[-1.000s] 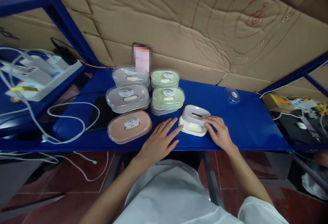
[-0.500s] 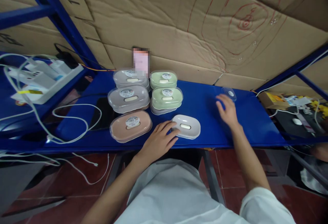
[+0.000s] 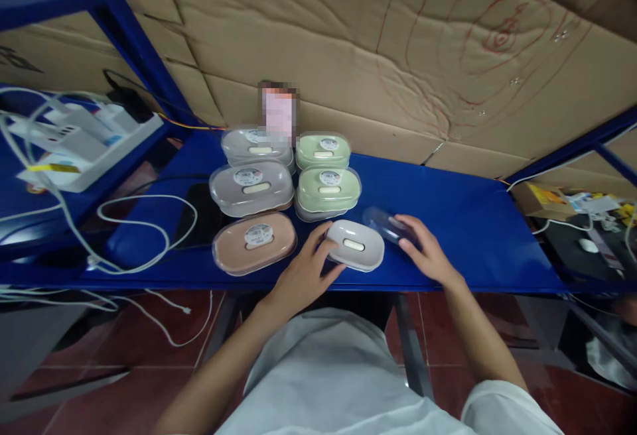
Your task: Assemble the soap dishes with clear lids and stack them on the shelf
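A light grey oval soap dish (image 3: 365,257) with a white strip in its middle lies uncovered near the table's front edge. My left hand (image 3: 303,268) grips its left end, fingers at the upper side and thumb at the lower. Just right of the dish, my right hand (image 3: 426,249) is closed on a clear plastic lid (image 3: 381,221), tilted and blurred by motion. Left of my left hand sits a pink soap dish (image 3: 233,244) under a clear labelled lid. Behind it are a lidded grey dish (image 3: 229,186) and a lidded green dish (image 3: 318,180), both stacked on others.
Further lidded dishes stand at the back, before a pixelated phone-like screen (image 3: 279,113) against the cardboard wall (image 3: 338,37). On the left are a white power strip (image 3: 112,160) and loose white cables (image 3: 144,197). A small open carton (image 3: 540,201) is at the right.
My right hand has picked up the clear lid from the table's back right and brought it left beside the grey dish. My left hand has closed around the dish's end.
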Demonstrator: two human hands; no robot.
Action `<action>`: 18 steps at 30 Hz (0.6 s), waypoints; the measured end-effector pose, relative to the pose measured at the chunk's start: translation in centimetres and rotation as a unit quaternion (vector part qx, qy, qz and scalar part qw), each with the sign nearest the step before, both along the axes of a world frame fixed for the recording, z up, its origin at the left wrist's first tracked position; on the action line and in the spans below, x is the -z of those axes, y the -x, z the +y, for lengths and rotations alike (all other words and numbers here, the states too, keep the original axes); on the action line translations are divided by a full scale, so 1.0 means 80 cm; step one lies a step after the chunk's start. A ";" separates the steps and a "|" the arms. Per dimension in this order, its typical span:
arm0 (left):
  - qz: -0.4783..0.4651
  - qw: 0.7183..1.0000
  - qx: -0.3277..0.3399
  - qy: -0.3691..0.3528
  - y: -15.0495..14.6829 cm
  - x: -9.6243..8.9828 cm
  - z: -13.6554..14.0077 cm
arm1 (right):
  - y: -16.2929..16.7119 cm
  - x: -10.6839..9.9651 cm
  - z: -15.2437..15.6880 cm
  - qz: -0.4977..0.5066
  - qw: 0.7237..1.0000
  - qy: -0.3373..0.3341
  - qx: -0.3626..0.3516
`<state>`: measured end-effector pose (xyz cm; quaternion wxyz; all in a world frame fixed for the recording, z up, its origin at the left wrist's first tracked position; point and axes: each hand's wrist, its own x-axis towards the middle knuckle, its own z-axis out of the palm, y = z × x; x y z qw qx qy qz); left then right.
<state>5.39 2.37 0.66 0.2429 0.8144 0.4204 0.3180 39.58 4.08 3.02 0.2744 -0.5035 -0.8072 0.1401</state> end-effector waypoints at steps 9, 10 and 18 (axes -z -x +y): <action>-0.005 1.000 0.007 0.001 0.002 0.009 0.003 | 0.091 0.017 -0.027 -0.119 0.975 -0.104 -0.157; -0.004 1.000 0.010 -0.001 0.003 0.010 0.003 | 0.091 0.019 -0.026 -0.128 0.973 -0.111 -0.157; -0.012 1.000 0.012 -0.009 0.003 0.016 0.004 | 0.091 0.023 -0.033 -0.131 0.968 -0.159 -0.146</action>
